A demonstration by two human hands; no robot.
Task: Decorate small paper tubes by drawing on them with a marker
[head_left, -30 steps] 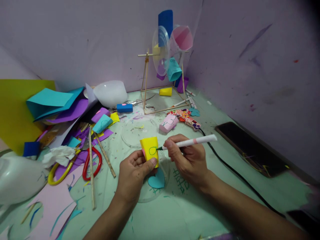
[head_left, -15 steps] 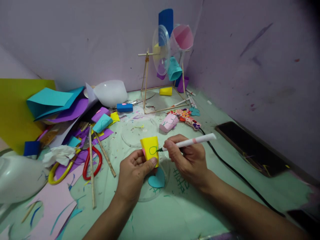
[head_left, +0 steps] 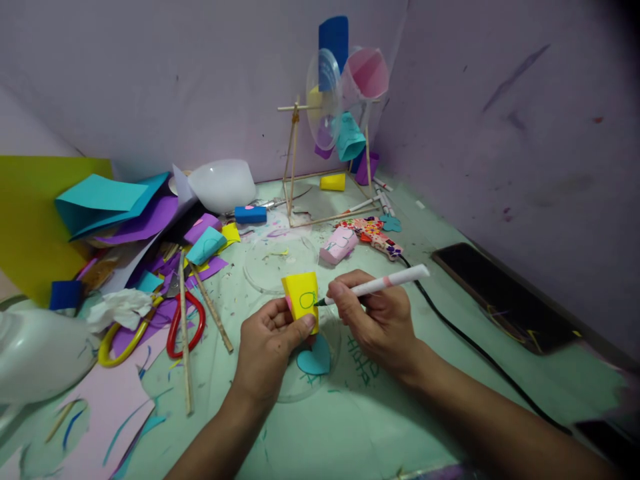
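Note:
My left hand (head_left: pixel 270 343) pinches a small yellow paper cup (head_left: pixel 301 293) that bears a green outline drawing and a bit of pink at its left edge. In my right hand (head_left: pixel 375 313) is a white marker (head_left: pixel 387 280) with a dark green tip. That tip is at the right edge of the cup, beside the drawing; whether it touches cannot be made out. Under the left thumb, a blue paper heart (head_left: pixel 316 359) lies over a clear round plastic lid (head_left: pixel 295 393). Green pen marks (head_left: pixel 364 361) show on the tabletop near my right hand.
A stick frame (head_left: pixel 293 150) carrying a clear disc and coloured paper cups stands at the back. Scissors (head_left: pixel 186 325), sticks and paper scraps crowd the left. A floral glue gun (head_left: pixel 373 233) trails a black cord (head_left: pixel 465 340) on the right, near a phone (head_left: pixel 500 293).
The marker's tip has shifted very slightly right, and its back end has dipped a little. The yellow cup stays in my left hand. The whole view has shifted slightly.

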